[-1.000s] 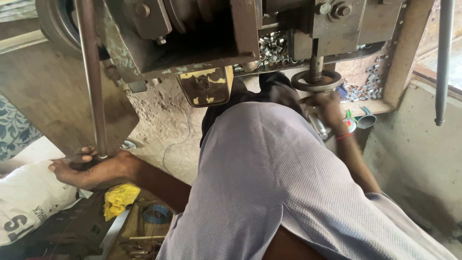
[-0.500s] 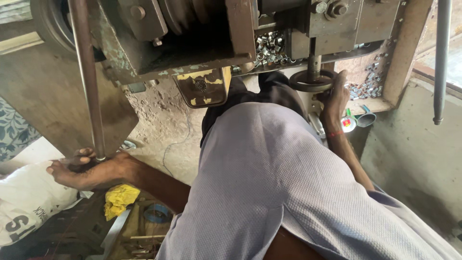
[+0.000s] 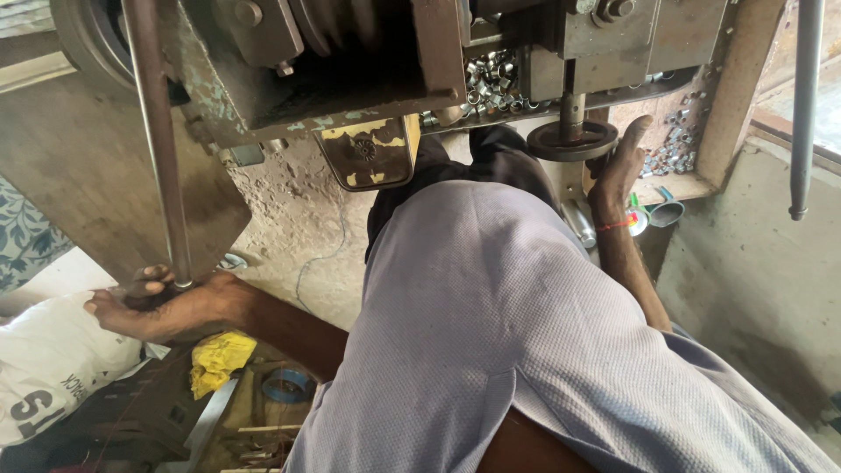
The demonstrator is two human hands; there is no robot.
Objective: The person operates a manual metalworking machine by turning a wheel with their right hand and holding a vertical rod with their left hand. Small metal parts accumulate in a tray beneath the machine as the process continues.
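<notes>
Gripping the near-upright lever rod [image 3: 158, 140] at its lower end, left hand [image 3: 162, 307] fingers curled; right hand [image 3: 618, 166] fingers spread against handwheel [image 3: 574, 140].

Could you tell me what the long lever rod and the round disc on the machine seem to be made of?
Lever rod: probably steel, dull grey-brown and smooth, gripped low by the left hand. Round disc: dark metal, perhaps cast iron, matte; the right hand is against its rim.

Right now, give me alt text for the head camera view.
A person's left hand grips the lower end of a long metal lever while the right hand touches a round metal disc under a heavy machine.
</notes>
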